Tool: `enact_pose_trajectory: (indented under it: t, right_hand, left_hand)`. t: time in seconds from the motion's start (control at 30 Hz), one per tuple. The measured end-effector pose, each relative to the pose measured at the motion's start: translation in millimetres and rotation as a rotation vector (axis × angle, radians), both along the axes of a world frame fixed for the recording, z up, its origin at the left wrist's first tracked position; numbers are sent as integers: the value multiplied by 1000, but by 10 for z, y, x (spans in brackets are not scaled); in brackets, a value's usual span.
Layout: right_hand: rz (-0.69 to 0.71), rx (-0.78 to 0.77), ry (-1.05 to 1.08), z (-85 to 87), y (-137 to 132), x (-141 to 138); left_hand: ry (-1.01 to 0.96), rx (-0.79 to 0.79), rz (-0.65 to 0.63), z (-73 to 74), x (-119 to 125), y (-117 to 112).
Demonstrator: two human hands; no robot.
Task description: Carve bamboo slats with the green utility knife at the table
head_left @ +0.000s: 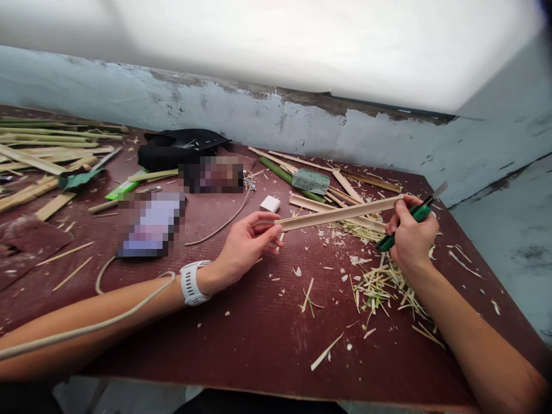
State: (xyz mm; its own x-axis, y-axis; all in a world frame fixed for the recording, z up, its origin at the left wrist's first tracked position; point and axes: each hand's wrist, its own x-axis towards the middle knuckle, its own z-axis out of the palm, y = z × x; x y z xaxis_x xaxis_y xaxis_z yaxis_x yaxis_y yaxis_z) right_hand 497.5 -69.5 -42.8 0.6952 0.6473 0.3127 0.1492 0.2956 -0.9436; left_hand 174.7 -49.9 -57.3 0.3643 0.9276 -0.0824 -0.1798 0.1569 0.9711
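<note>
A pale split bamboo strip (336, 216) is held across the table, its hollow side showing and its right end higher. My left hand (245, 244) pinches its left end between thumb and fingers. At the other end, my right hand (411, 241) grips a green utility knife (419, 213) and also touches the strip's tip with its fingers. The knife's blade is out and points up and away, clear of the strip. Under and beyond the strip lie more bamboo pieces (345, 184), with a grey-green block (311, 180) resting on them. Bamboo shavings (383, 287) are heaped near my right wrist.
A phone (153, 224) lies left of my left hand. A cable (107, 328) crosses over my left forearm. Behind are a white charger (269, 203) and a black cloth item (176, 148). Bamboo strips (47, 138) pile at far left. A wall (259, 109) borders the dark red table (259, 345).
</note>
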Motion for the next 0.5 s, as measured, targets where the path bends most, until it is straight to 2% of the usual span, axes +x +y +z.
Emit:
enact_pose_trajectory:
  t: [0.5]
  right_hand:
    - [7,3,-2,-10,9,-1]
  left_hand:
    - [10,22,21,-18,-8,1]
